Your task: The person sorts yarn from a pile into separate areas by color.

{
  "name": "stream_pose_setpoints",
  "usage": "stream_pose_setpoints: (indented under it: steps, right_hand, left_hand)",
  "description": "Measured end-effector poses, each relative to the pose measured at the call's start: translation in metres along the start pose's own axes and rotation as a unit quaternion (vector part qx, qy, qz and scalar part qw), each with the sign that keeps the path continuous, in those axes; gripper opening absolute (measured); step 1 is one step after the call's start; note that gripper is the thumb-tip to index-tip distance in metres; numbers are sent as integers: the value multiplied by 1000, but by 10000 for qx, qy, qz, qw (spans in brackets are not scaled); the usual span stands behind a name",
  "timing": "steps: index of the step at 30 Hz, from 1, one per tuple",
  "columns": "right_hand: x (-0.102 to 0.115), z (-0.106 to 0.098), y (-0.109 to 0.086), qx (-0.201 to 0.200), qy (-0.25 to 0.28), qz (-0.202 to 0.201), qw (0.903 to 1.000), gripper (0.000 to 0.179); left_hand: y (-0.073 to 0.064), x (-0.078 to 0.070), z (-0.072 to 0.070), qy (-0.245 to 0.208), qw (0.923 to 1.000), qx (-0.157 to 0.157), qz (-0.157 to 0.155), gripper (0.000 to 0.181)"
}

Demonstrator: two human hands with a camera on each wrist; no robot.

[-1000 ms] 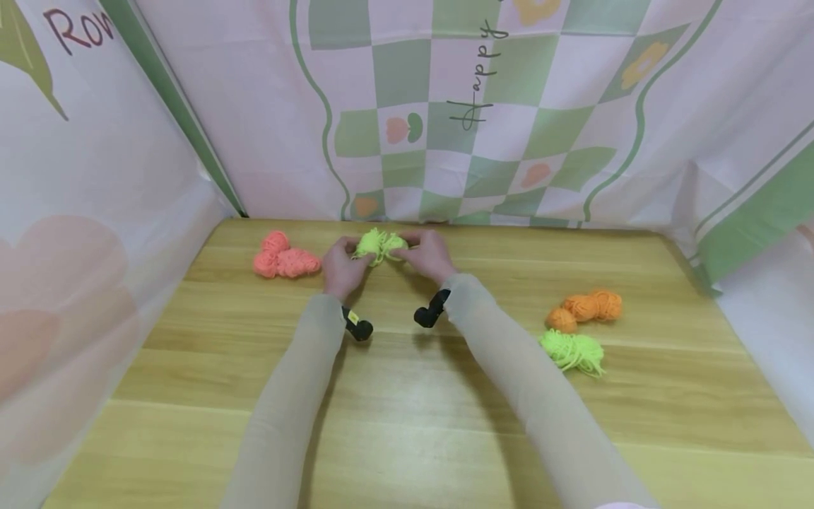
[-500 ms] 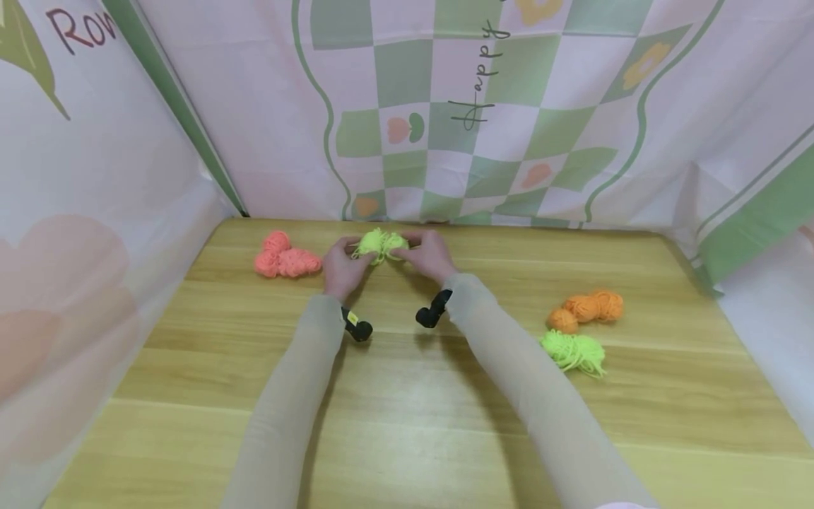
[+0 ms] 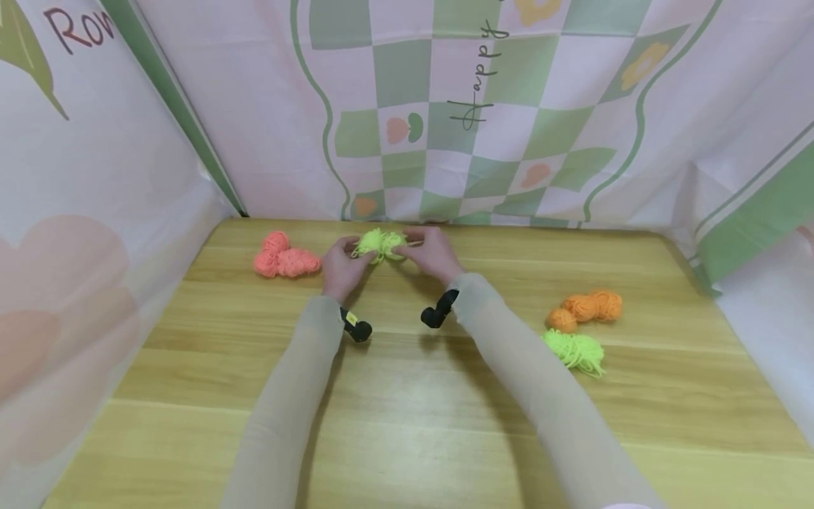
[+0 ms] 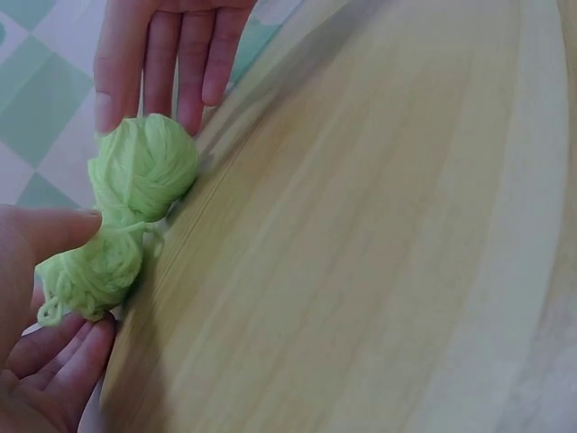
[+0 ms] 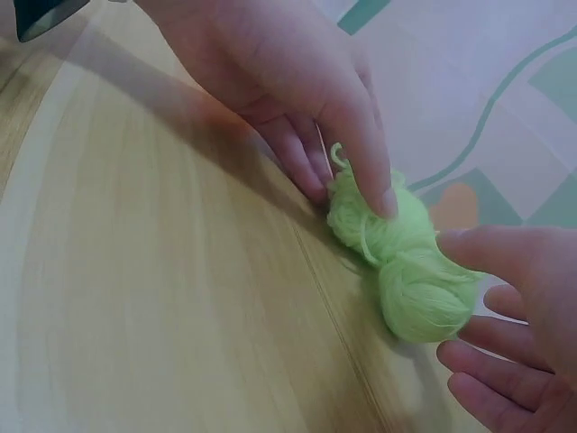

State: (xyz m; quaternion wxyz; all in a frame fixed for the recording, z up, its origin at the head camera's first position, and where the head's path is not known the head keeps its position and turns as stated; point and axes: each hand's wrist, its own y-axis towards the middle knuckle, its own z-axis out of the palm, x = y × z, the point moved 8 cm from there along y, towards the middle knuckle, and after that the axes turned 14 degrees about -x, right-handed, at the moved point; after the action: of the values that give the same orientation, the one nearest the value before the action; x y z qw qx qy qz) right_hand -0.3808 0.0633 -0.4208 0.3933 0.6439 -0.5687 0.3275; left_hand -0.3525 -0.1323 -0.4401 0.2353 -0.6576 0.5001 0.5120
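Lime-green yarn [image 3: 378,244] with two rounded lobes lies at the back of the wooden table; whether it is one bundle or two balls, I cannot tell. My left hand [image 3: 343,268] pinches the looser lobe, thumb on top and fingers beneath, as the left wrist view shows. At the other end is my right hand [image 3: 436,256]. In the right wrist view its fingers are extended and spread beside the smoother lobe [image 5: 428,302], with the thumb at the yarn's upper side. Salmon-pink yarn [image 3: 286,259] lies just left of my left hand.
Orange yarn [image 3: 585,309] and another lime-green yarn bundle [image 3: 575,352] lie on the right side of the table [image 3: 407,424], the green one partly behind my right sleeve. A patterned curtain [image 3: 458,162] hangs along the back edge, with cloth on both sides.
My right hand has shifted slightly to the right, and its wrist camera with it. My left hand and all the yarn stay nearly where they were.
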Motion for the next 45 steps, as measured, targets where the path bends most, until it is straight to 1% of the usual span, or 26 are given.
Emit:
stream_pose_setpoints:
  steps: [6, 10, 16, 18, 22, 28, 32, 37, 42, 45]
  right_hand:
    - [4, -8, -3, -53, -44, -72, 10000, 57]
    - [14, -22, -4, -213, 77, -190, 9996, 55]
    - [36, -53, -9, -411, 243, -470, 9978, 56]
    - [42, -66, -10, -458, 296, -521, 9972, 59]
    - [53, -92, -15, -607, 387, -643, 9953, 60]
    - [63, -131, -27, -805, 376, -706, 9935, 62]
    - [62, -154, -38, -898, 313, -642, 9934, 60]
    - [54, -181, -52, -1055, 160, -615, 9924, 61]
    - [46, -203, -67, -1196, -166, -783, 9896, 59]
    - [37, -212, -77, -1182, -398, -732, 9895, 59]
  left_hand:
    - [1, 2, 3, 22, 10000, 43, 4, 60]
    - [1, 3, 3, 3, 10000, 45, -33, 60]
    - [0, 1, 1, -56, 10000, 51, -3, 58]
    - [0, 0, 1, -57, 10000, 54, 4, 57]
    - [1, 1, 1, -36, 10000, 60, -6, 56]
    - [1, 2, 1, 5, 10000, 63, 0, 56]
    - [1, 3, 1, 1, 10000, 72, -21, 55]
    - [1, 4, 1, -1, 10000, 85, -32, 55]
    - [1, 5, 1, -6, 9999, 101, -18, 54]
    - [1, 5, 2, -20, 9999, 112, -9, 54]
